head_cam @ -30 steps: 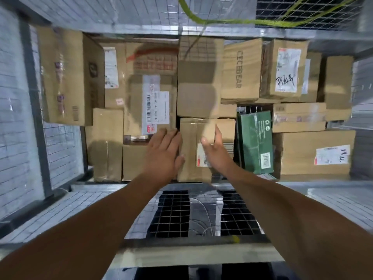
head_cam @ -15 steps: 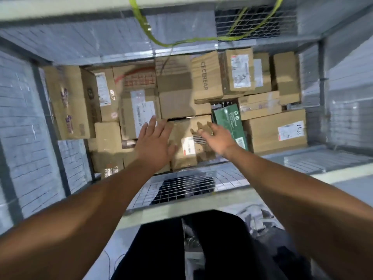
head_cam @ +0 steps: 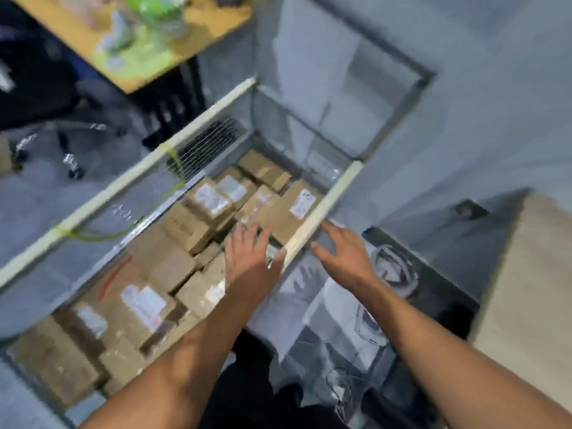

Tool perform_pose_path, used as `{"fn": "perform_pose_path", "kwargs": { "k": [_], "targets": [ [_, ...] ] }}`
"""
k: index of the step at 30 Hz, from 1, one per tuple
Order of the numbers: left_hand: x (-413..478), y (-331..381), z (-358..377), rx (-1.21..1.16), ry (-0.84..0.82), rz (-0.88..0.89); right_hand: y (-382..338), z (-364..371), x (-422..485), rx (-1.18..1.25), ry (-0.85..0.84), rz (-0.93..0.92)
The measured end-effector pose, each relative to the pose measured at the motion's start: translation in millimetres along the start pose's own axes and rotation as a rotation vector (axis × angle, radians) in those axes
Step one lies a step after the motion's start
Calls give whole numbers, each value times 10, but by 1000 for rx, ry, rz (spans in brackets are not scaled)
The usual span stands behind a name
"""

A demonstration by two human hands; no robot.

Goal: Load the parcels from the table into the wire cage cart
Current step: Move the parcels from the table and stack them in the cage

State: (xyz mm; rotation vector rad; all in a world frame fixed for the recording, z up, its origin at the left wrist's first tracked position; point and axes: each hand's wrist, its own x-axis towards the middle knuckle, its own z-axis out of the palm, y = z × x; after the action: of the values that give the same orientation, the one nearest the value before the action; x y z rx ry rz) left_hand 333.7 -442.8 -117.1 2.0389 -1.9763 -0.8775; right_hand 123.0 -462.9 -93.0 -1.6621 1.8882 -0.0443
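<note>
since the whole view is smeared: no print on any label can be read, and every edge is soft.
left hand [head_cam: 247,261]: fingers straight and spread, holding nothing; it hangs over the boxes just inside the cart's near-right rail; whether the fingertips touch a box i cannot tell.
right hand [head_cam: 346,255]: fingers spread as well, empty, on the outer side of that same rail and close to it.
wire cage cart [head_cam: 123,187]: cream-edged rails frame it; its mesh shows plainly only on the far-left wall, the other walls read as grey haze; its near-left end is cut off by the picture's edge.
parcels [head_cam: 185,230]: brown cardboard boxes packed tight on the cart floor, several with white labels; the left arm hides some.
green strap [head_cam: 102,233]: tied on the far-left rail, trailing inside.
table [head_cam: 198,35]: wooden top at far left, cut by the upper edge, bearing blurred green and white things i cannot name.
clear plastic [head_cam: 340,305]: crumpled sheets outside the rail, near side; contents unclear.
</note>
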Motion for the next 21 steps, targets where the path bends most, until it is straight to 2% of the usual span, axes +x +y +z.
{"fn": "perform_pose_path", "kwargs": {
  "k": [6, 11, 16, 21],
  "targets": [
    [-581, 1773, 95, -3, -38, 394, 1400, -1013, -1458, 203, 419, 270],
    [-1052, 3148, 424, -33, -146, 649, 2285, -1575, -2567, 371, 661, 487],
    [-1225, 4009, 701, 23, -285, 870, 2804, -1700, -3287, 572, 919, 657],
    [-1204, 4511, 1012, -33, -444, 1007, 2943, -1627, -3671, 666, 1065, 841]
  ]
}}
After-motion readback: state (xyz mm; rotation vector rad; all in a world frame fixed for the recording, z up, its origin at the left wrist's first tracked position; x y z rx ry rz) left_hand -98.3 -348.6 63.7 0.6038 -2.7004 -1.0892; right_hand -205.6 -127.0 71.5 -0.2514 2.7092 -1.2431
